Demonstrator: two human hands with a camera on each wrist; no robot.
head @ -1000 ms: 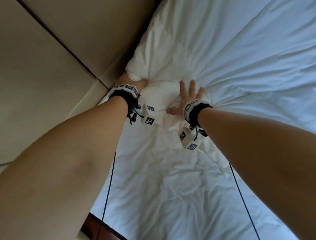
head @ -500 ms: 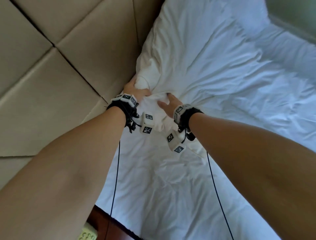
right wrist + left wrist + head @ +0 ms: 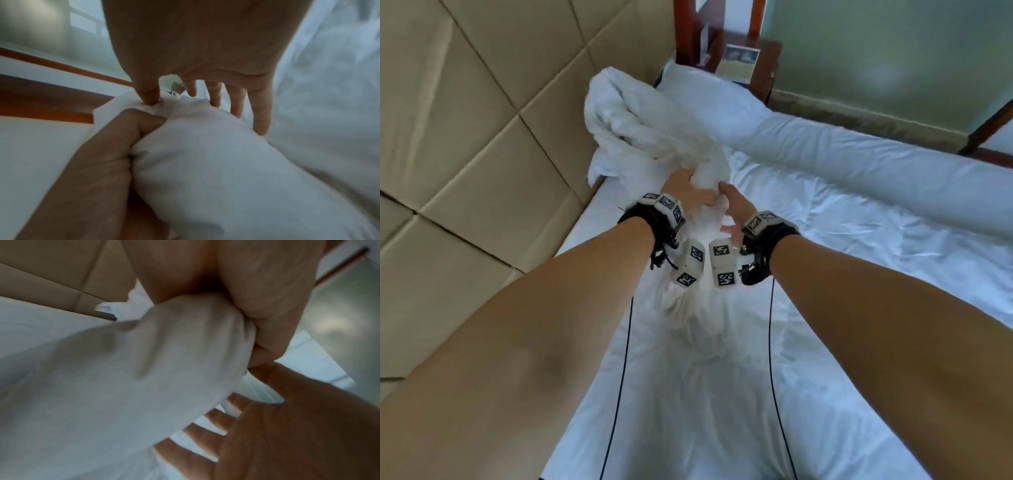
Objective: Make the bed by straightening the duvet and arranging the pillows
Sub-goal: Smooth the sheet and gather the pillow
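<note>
While the left hand (image 3: 685, 192) grips a bunched white duvet (image 3: 654, 144) corner in a closed fist, the right hand (image 3: 732, 212) lies against the same bunch with straight, spread fingers (image 3: 259, 116). This bunch is lifted above the bed (image 3: 825, 240), near the padded headboard (image 3: 482, 120).

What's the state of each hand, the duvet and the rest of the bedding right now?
left hand: fist closed round a bunched corner of the duvet, firm grip.
right hand: fingers straight and spread, thumb pressing the same bunch.
duvet: crumpled, corner lifted off the bed, rest heaped by the headboard.
bed sheet: exposed, wrinkled.
rolled bedding: long roll lying across the bed.
</note>
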